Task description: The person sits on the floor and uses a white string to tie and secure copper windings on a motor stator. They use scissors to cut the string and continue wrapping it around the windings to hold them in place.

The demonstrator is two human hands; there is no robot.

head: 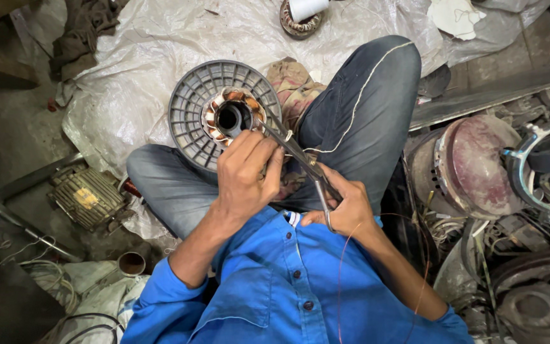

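Note:
A fan motor stator (pixel 232 114) with copper windings sits in a round grey ribbed housing (pixel 189 108) on my lap. My left hand (pixel 244 172) pinches something at the stator's near edge; what it grips is hidden by the fingers. My right hand (pixel 345 204) holds metal scissors (pixel 300 156), their blades pointing up-left to the stator rim beside my left fingers. A pale thread (pixel 359 95) runs from the blades over my right knee. A thin copper wire (pixel 340 280) hangs down by my right wrist.
I sit cross-legged on a crumpled plastic sheet (pixel 154 44). Another stator with a white cup (pixel 302 16) lies far ahead. A ribbed motor body (pixel 87 197) is at left, a small tin (pixel 132 262) near my left elbow. Motor housings and wires (pixel 479 165) crowd the right.

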